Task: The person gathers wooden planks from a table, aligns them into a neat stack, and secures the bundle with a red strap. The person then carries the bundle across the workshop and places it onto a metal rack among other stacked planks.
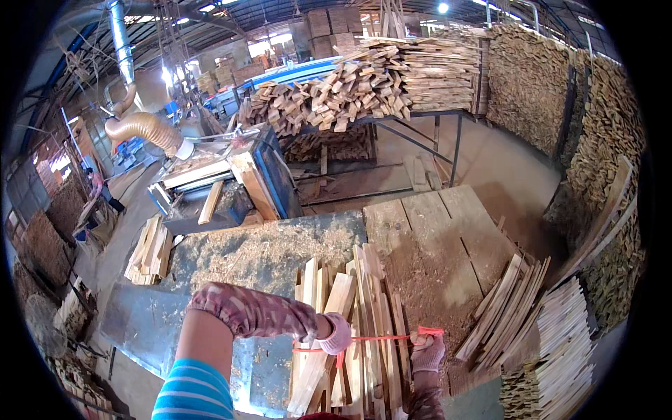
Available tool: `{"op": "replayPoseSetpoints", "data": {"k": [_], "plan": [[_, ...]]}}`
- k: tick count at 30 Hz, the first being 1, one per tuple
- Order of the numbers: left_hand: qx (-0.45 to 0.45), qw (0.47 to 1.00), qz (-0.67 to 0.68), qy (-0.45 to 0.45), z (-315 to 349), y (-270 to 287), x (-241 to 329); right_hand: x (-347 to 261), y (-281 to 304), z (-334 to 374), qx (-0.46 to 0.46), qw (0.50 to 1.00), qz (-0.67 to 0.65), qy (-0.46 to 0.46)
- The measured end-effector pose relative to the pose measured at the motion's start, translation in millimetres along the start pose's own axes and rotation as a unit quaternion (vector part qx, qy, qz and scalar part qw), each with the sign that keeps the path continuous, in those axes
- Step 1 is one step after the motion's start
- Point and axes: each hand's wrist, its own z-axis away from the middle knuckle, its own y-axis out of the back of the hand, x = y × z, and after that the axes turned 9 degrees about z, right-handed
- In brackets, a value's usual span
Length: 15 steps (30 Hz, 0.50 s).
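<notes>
A bundle of long wooden strips (pixel 378 315) lies on the table in front of me. Across it runs a red cord (pixel 381 338), with a short piece hanging down near my left hand. My left hand (pixel 336 334), in a pale pink glove, is closed at the cord on top of the strips; its fingertips are partly hidden. At the bundle's right edge, my gloved right hand (pixel 427 351) grips the cord, and a red tuft sticks out above its fingers. Camouflage sleeve covers wrap both forearms.
A sawdust-covered metal table (pixel 280 245) adjoins wooden boards (pixel 434 238). Ahead left stands a woodworking machine (pixel 224 182) with a ribbed hose (pixel 143 129). Loose strips (pixel 507 311) lie at right; a large wood pile (pixel 336 91) sits behind. Another person (pixel 101 189) stands far left.
</notes>
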Motion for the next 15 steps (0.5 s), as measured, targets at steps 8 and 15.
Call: {"op": "replayPoseSetpoints", "data": {"k": [8, 15], "plan": [[0.047, 0.971, 0.233, -0.016, 47, -22, -12, 9, -72, 59, -0.039, 0.999, 0.016, 0.009], [0.005, 0.597, 0.802, -0.012, 92, -129, -62, 74, -172, 131, -0.045, 0.941, 0.335, -0.021]]}}
